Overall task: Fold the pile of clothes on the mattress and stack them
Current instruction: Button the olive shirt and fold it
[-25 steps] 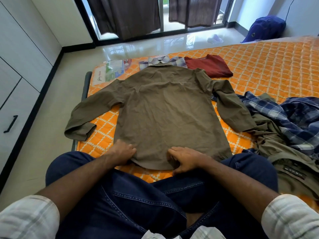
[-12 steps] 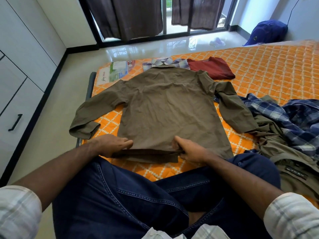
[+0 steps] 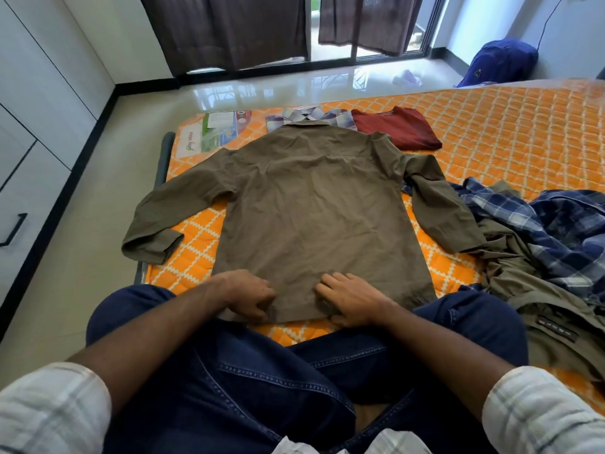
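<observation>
An olive-brown long-sleeved shirt [image 3: 314, 208] lies spread back-up on the orange quilted mattress [image 3: 507, 126], sleeves out to both sides; its left cuff hangs over the mattress edge. My left hand [image 3: 248, 296] grips the near hem with curled fingers. My right hand [image 3: 350, 299] holds the same hem a little to the right, fingers on top and thumb at the edge. Beyond the collar lie a folded pale plaid shirt [image 3: 314, 114] and a folded red garment [image 3: 396, 131]. An unfolded pile at the right holds a blue plaid shirt [image 3: 563, 231] and an olive garment [image 3: 540, 306].
My crossed legs in dark jeans [image 3: 262, 371] sit at the near mattress edge. A printed leaflet [image 3: 216, 132] lies at the mattress's far left corner. White cupboards [image 3: 32, 126] line the left wall, and a blue backpack [image 3: 501, 62] stands on the floor at the far right.
Half a second ago the hem was turned up in a narrow fold between my hands; now it lies flat again, and both hands sit a little nearer to me.
</observation>
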